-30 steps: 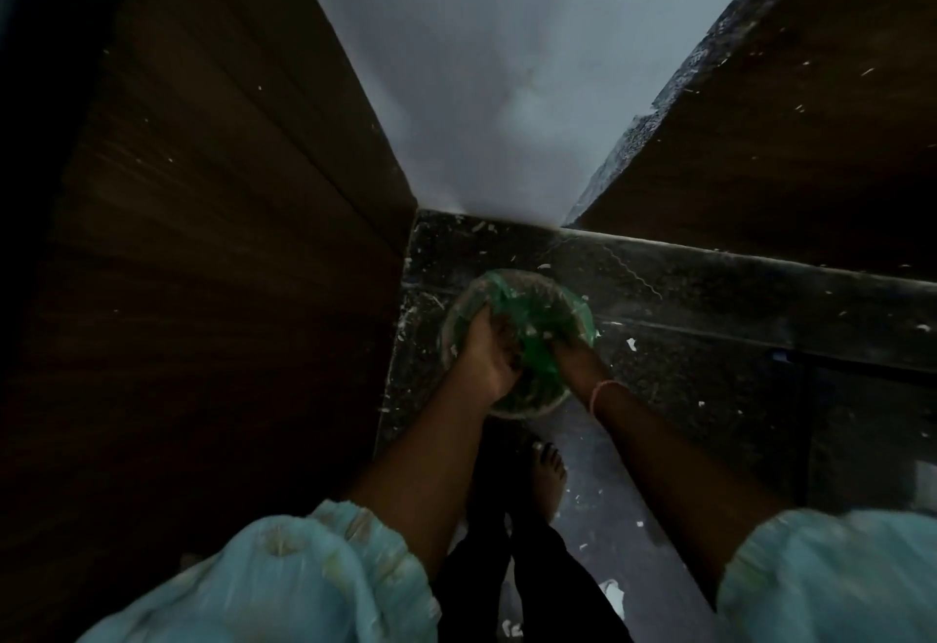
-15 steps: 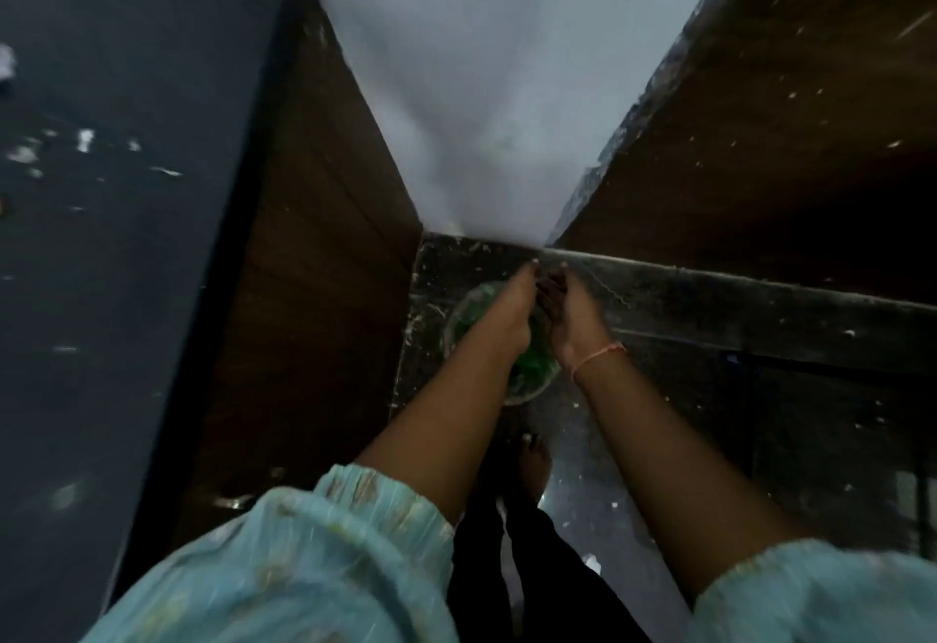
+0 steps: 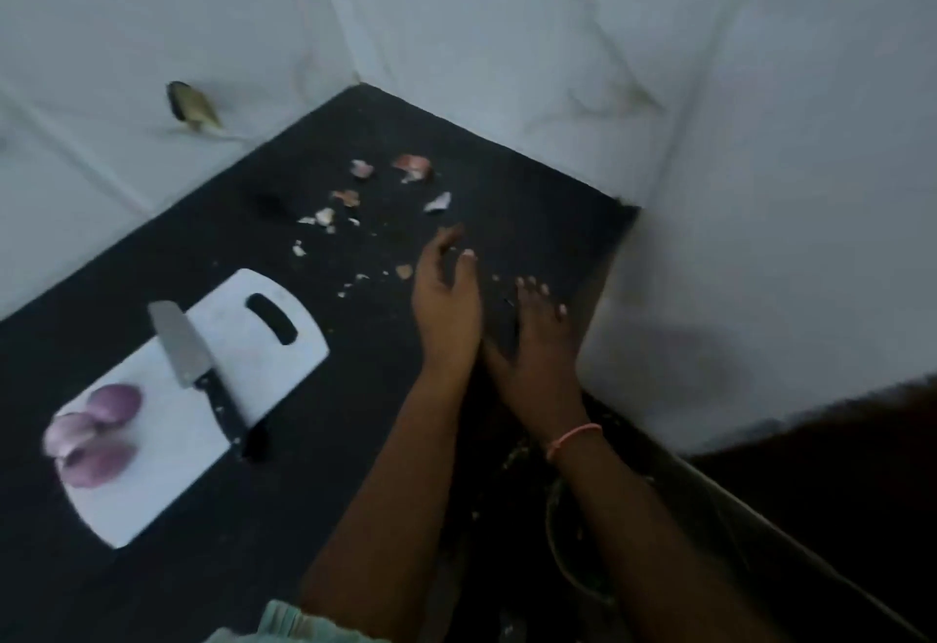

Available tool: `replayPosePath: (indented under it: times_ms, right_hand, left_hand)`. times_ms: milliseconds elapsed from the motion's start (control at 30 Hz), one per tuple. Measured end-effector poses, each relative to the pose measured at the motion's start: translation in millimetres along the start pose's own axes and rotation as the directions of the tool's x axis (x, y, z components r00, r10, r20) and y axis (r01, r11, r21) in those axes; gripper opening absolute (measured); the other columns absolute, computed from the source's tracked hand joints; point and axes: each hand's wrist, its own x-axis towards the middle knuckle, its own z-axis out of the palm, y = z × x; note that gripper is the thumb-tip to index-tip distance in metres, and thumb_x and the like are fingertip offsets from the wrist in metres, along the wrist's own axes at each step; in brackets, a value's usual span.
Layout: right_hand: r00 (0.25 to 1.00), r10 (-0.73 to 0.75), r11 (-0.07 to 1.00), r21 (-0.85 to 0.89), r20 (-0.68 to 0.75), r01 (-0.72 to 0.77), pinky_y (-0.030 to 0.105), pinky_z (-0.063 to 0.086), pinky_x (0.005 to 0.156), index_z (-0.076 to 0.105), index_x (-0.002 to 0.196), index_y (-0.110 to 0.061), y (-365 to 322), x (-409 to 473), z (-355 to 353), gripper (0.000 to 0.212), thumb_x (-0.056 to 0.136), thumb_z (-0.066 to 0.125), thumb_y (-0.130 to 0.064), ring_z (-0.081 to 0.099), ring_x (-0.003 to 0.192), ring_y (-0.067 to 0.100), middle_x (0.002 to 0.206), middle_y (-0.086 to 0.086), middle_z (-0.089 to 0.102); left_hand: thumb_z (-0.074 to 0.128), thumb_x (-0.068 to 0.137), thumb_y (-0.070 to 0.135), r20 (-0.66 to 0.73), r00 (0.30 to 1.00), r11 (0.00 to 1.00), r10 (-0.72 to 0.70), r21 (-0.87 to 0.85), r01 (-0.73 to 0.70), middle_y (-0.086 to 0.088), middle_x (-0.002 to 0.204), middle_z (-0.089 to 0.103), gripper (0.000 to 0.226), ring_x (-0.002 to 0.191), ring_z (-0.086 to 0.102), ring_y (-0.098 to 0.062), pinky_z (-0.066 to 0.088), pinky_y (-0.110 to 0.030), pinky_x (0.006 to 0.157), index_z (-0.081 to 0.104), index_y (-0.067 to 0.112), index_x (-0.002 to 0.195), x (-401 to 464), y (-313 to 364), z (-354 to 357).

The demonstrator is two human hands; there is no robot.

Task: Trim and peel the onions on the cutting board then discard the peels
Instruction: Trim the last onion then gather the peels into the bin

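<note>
Both hands sit over the right edge of the black stone counter (image 3: pixel 355 414), touching at the heels. The left hand (image 3: pixel 446 305) has its fingers (image 3: pixel 459 259) loosely spread and holds nothing; the right hand (image 3: pixel 537 343), with a thin pink band (image 3: pixel 573 439) at the wrist, likewise has its fingers extended and empty. Three peeled purple onions (image 3: pixel 91 432) lie clustered at the near end of the white plastic cutting board (image 3: pixel 238 338), well to the left of the hands. A steel-bladed knife with a black handle (image 3: pixel 195 363) lies across the board, its handle overhanging the near edge. Scattered papery onion peels (image 3: pixel 413 166) lie on the counter beyond the hands, toward the corner of the pale tiled wall (image 3: pixel 507 34).
</note>
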Motion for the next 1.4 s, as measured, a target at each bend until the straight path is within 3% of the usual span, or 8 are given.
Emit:
replayPosePath:
  times_ms: [200,433,533,633,800,900,1100,1400]
  right_hand:
    - [1.0,-0.018,0.902,-0.432,-0.025,0.005,0.051,0.003,0.121,0.006,0.153,0.003,-21.6,48.5,59.4,0.112,0.083,0.025,-0.083,0.006,0.149,0.041,0.158,0.03,0.011]
    - [0.868,-0.367,0.917,-0.026,0.335,0.398,0.037,0.01,0.123,0.001,0.156,-0.01,-64.1,133.6,90.5,0.08,0.098,0.034,-0.055,0.01,0.151,0.015,0.164,0.008,0.011]
    - [0.943,-0.312,0.923,0.27,0.116,0.273,0.038,0.02,0.121,0.012,0.156,-0.021,-63.4,170.8,86.0,0.065,0.099,0.042,-0.029,0.023,0.146,0.009,0.161,0.0,0.023]
    - [0.999,-0.008,1.0,-0.029,-0.035,0.007,0.046,0.016,0.122,0.012,0.155,-0.009,-49.2,218.5,85.0,0.067,0.1,0.043,-0.03,0.018,0.149,0.028,0.16,0.017,0.022]
    - [0.887,-0.278,0.959,0.053,0.369,0.279,0.025,0.01,0.119,0.004,0.156,-0.016,-64.1,216.3,97.3,0.07,0.098,0.037,-0.034,0.019,0.149,0.016,0.161,0.006,0.023]
    - [0.892,-0.318,0.879,0.452,0.321,0.151,0.014,0.028,0.112,0.015,0.155,-0.023,-70.0,208.9,84.6,0.063,0.097,0.038,-0.018,0.035,0.14,0.002,0.153,-0.002,0.038]
    - [0.986,-0.076,0.943,0.331,0.147,0.023,0.032,0.03,0.116,0.043,0.145,-0.018,-89.7,299.3,94.6,0.043,0.102,0.039,-0.02,0.039,0.135,0.011,0.149,0.003,0.043]
    - [0.7,-0.453,0.888,0.217,0.552,0.405,0.014,0.026,0.111,0.071,0.116,-0.013,-129.3,278.5,146.5,0.04,0.096,0.039,-0.024,0.048,0.123,0.0,0.13,-0.003,0.061]
  left_hand:
    - [0.05,0.099,0.016,-0.27,0.96,0.988,-0.076,0.108,0.108,0.001,0.149,0.049,0.049,0.136,0.046,-0.016,0.036,-0.039,0.117,0.045,0.022,0.148,69.4,-19.6,-81.4]
    - [0.044,0.104,0.013,-0.363,0.927,0.982,-0.098,0.113,0.149,-0.002,0.163,0.031,0.053,0.15,0.027,-0.017,0.021,-0.036,0.124,0.032,0.017,0.156,142.3,-28.8,-113.9]
    - [0.04,0.107,0.018,-0.319,0.944,0.958,-0.082,0.237,0.163,-0.003,0.166,0.023,0.051,0.154,0.016,-0.017,0.012,-0.03,0.123,0.028,0.015,0.157,169.2,-33.3,-125.5]
    - [0.037,0.108,0.024,-0.223,0.974,0.895,-0.044,0.425,0.138,-0.007,0.166,0.023,0.051,0.155,0.013,-0.019,0.008,-0.035,0.125,0.027,0.012,0.157,193.8,-40.5,-130.5]
    - [0.009,0.099,0.047,0.003,0.999,0.667,0.039,0.744,-0.028,-0.011,0.165,0.023,0.071,0.155,0.012,-0.024,0.006,-0.042,0.126,0.029,0.01,0.157,194.4,-49.8,-102.7]
    - [0.029,0.108,0.036,0.153,0.988,0.914,0.025,0.398,-0.085,0.004,0.161,0.033,0.05,0.15,0.025,-0.009,0.015,-0.029,0.125,0.034,0.018,0.155,176.2,-35.8,-89.4]
    - [0.041,0.108,0.028,0.032,0.995,0.995,-0.094,0.023,0.093,0.018,0.145,0.048,0.039,0.13,0.044,0.008,0.034,-0.012,0.111,0.049,0.028,0.146,161.6,-19.5,-111.1]
    - [0.045,0.106,0.025,-0.153,0.979,0.991,-0.134,-0.004,0.135,0.005,0.14,0.059,0.035,0.131,0.052,-0.008,0.038,-0.036,0.117,0.059,0.022,0.138,186.3,-29.2,-145.2]
